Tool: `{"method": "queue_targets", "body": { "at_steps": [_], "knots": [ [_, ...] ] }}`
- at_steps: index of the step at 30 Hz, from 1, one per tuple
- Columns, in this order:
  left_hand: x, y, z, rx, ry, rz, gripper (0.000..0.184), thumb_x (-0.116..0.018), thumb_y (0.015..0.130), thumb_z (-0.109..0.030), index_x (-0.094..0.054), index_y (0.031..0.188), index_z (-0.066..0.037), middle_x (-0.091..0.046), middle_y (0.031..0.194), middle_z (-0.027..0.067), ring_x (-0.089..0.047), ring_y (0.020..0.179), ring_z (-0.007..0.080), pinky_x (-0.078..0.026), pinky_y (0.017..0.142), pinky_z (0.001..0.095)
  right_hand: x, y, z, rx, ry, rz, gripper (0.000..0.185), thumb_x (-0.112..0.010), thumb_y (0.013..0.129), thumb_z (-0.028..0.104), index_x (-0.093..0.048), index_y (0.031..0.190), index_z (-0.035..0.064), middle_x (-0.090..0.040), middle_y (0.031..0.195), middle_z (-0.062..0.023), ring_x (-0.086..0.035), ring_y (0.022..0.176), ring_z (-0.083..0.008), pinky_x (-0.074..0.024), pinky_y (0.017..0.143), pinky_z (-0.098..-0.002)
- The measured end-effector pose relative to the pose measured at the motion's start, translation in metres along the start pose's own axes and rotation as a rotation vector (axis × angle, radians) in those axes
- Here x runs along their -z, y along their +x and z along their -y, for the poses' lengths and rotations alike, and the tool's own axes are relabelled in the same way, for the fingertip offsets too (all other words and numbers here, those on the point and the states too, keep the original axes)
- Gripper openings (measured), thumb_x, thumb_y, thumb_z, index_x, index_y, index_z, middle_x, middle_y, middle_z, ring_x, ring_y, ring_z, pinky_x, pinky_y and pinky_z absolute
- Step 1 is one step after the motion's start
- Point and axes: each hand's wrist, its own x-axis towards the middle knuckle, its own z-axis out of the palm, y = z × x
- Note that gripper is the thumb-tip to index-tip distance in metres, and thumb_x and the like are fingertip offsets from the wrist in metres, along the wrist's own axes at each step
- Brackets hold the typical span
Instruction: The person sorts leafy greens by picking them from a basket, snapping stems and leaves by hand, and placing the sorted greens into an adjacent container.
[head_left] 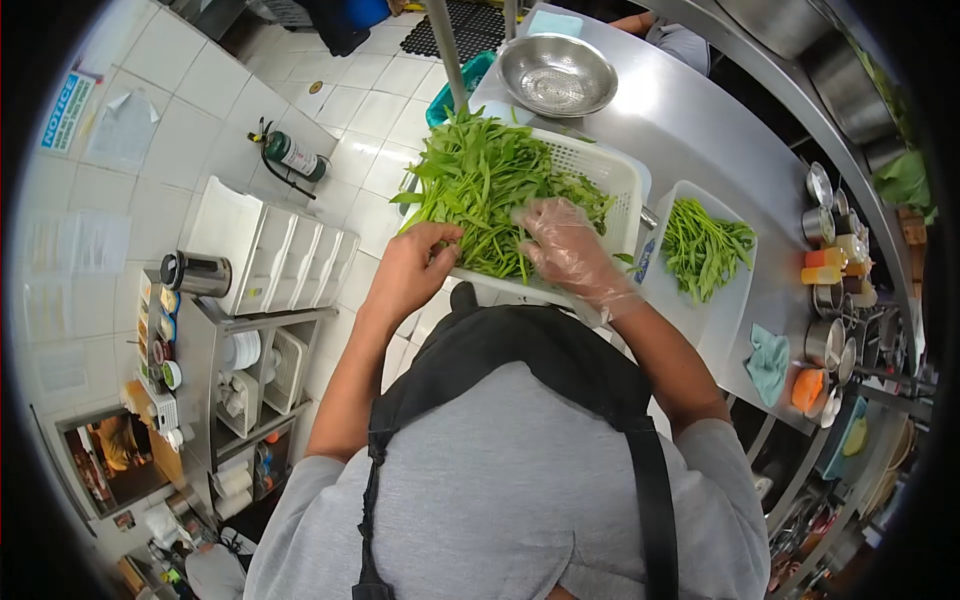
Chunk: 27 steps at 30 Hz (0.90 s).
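Note:
A white perforated basket (625, 200) in front of me holds a heap of long-stemmed leafy greens (490, 165). At its near left side, my bare left hand (415, 265) has thumb and fingers drawn together by the stems; what lies between the fingertips is hidden. My right hand (572, 250), in a clear plastic glove, is closed with its fingertips among the stems at the near right of the heap. To the right, more greens (700, 245) lie in a white tray (715, 320).
A steel bowl (558, 75) stands on the metal counter (690, 110) behind the basket. A teal cloth (767, 362), sauce bottles (823, 265) and small pots (825, 340) line the right. A fire extinguisher (295, 157) hangs left. Another person's sleeve (680, 45) shows across the counter.

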Motion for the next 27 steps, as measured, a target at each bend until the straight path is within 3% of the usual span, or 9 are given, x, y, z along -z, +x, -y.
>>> {"method": "queue_targets", "body": {
  "at_steps": [2,5,8,11,14,17,20,23,27],
  "knots": [
    [0.000,-0.003,0.004,-0.003,-0.022,-0.001,0.027,-0.075,0.099,-0.014,-0.078,0.124,-0.005,-0.078,0.107,0.0123,-0.070,0.082,0.0220,-0.056,0.071,0.0345,-0.009,-0.013,-0.033,-0.072,-0.191,0.341,0.028,-0.067,0.086,0.006,-0.079,0.111,0.0034,-0.074,0.104,-0.0203,-0.068,0.108,-0.0429,-0.0517,0.098,-0.0544],
    [-0.002,-0.006,0.012,0.002,-0.053,-0.009,0.027,-0.076,0.100,-0.015,-0.078,0.124,-0.005,-0.078,0.107,0.0123,-0.071,0.083,0.0215,-0.056,0.072,0.0342,0.025,-0.024,-0.013,-0.239,-0.483,0.521,0.025,-0.062,0.084,0.005,-0.079,0.101,0.0050,-0.073,0.099,-0.0178,-0.068,0.106,-0.0413,-0.0527,0.093,-0.0535],
    [0.000,-0.005,0.008,0.036,-0.072,0.006,0.027,-0.076,0.100,-0.016,-0.078,0.124,-0.005,-0.078,0.107,0.0125,-0.071,0.084,0.0217,-0.056,0.072,0.0343,0.045,-0.022,0.004,-0.077,-0.376,0.263,0.020,-0.062,0.086,0.008,-0.077,0.098,0.0025,-0.072,0.098,-0.0198,-0.068,0.106,-0.0409,-0.0533,0.093,-0.0518],
    [-0.002,0.000,0.004,0.020,-0.075,0.018,0.027,-0.076,0.100,-0.017,-0.078,0.123,-0.004,-0.078,0.106,0.0125,-0.071,0.083,0.0218,-0.056,0.072,0.0346,0.025,0.004,0.023,0.134,0.031,-0.023,0.019,-0.061,0.086,0.007,-0.076,0.096,-0.0007,-0.072,0.098,-0.0215,-0.068,0.107,-0.0413,-0.0535,0.092,-0.0513],
    [0.002,0.001,0.000,-0.006,-0.067,0.036,0.026,-0.076,0.100,-0.017,-0.079,0.123,-0.004,-0.078,0.104,0.0124,-0.070,0.081,0.0217,-0.056,0.072,0.0350,-0.004,-0.002,0.009,0.121,-0.162,0.136,0.020,-0.063,0.086,0.007,-0.076,0.099,-0.0014,-0.071,0.098,-0.0214,-0.068,0.107,-0.0408,-0.0534,0.093,-0.0514],
    [0.010,0.005,-0.002,-0.003,-0.063,0.023,0.025,-0.076,0.100,-0.017,-0.079,0.122,-0.004,-0.078,0.102,0.0122,-0.070,0.080,0.0212,-0.055,0.071,0.0349,0.018,-0.020,-0.013,-0.134,-0.392,0.534,0.020,-0.064,0.088,0.008,-0.076,0.103,0.0010,-0.070,0.095,-0.0204,-0.069,0.105,-0.0405,-0.0535,0.092,-0.0506],
    [0.012,0.002,0.003,0.034,-0.117,0.011,0.025,-0.076,0.100,-0.017,-0.079,0.122,-0.004,-0.078,0.100,0.0120,-0.069,0.079,0.0208,-0.055,0.071,0.0348,0.060,-0.024,0.011,-0.244,-0.344,0.415,0.021,-0.069,0.094,0.010,-0.077,0.112,0.0020,-0.073,0.105,-0.0218,-0.069,0.106,-0.0420,-0.0544,0.097,-0.0503],
    [0.006,0.008,0.003,0.019,-0.152,0.027,0.026,-0.076,0.100,-0.017,-0.079,0.122,-0.004,-0.078,0.098,0.0122,-0.068,0.077,0.0207,-0.055,0.070,0.0351,0.051,-0.015,0.013,-0.205,-0.205,0.245,0.025,-0.070,0.096,0.013,-0.076,0.117,0.0003,-0.073,0.103,-0.0241,-0.070,0.105,-0.0428,-0.0543,0.098,-0.0506],
    [0.000,0.018,-0.018,-0.028,-0.125,0.105,0.027,-0.076,0.100,-0.019,-0.079,0.122,-0.004,-0.077,0.097,0.0132,-0.066,0.074,0.0212,-0.055,0.070,0.0356,0.009,-0.002,-0.001,-0.302,-0.175,0.200,0.027,-0.070,0.094,0.014,-0.074,0.115,-0.0022,-0.075,0.101,-0.0252,-0.072,0.099,-0.0443,-0.0558,0.088,-0.0550]
  ]
}}
